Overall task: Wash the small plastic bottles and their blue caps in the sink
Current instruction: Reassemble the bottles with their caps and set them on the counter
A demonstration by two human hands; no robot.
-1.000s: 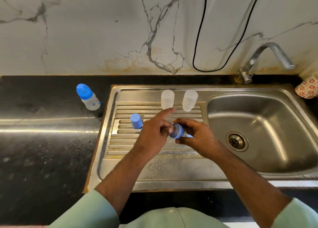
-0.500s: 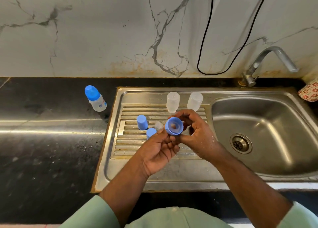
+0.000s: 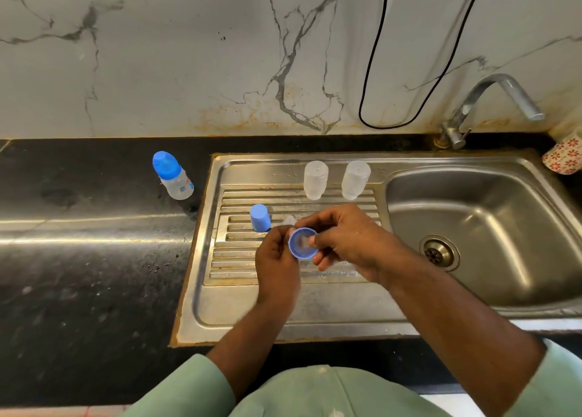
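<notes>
The left hand (image 3: pixel 277 256) and right hand (image 3: pixel 349 243) together pinch a round blue plastic cap (image 3: pixel 303 244), its open side facing up, above the ribbed steel drainboard (image 3: pixel 239 259). Just behind stands another blue cap (image 3: pixel 260 217) (closed end up). Farther back, two clear plastic bottles (image 3: pixel 315 180) stand inverted; a capped bottle (image 3: pixel 172 175) stands on the black tabletop (image 3: pixel 78 284) left of the sink basin (image 3: pixel 504 259).
</notes>
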